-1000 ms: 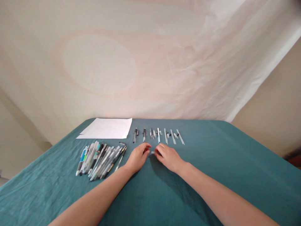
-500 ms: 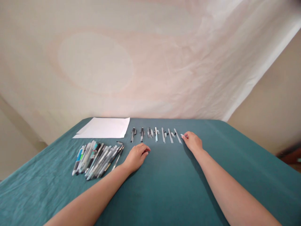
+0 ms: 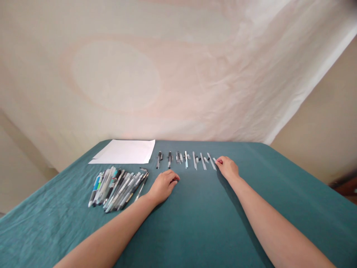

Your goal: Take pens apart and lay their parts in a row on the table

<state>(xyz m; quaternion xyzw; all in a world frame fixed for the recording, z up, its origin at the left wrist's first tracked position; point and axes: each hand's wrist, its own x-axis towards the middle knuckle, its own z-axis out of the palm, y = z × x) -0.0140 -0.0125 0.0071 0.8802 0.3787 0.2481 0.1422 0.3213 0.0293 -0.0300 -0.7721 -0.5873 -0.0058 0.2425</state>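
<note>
While my right hand (image 3: 228, 167) pinched a small white piece (image 3: 215, 160) at the row of pen parts (image 3: 186, 160), my left hand (image 3: 163, 185) rested curled; next I needed to set it in line.

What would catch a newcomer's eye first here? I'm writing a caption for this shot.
First the heap of pens lying on the teal tablecloth, just left of the left hand. Then the row of pen parts lined up along the far side, with the right hand at its right end, fingertips on a small pale piece. A white sheet of paper lies at the far left.
</note>
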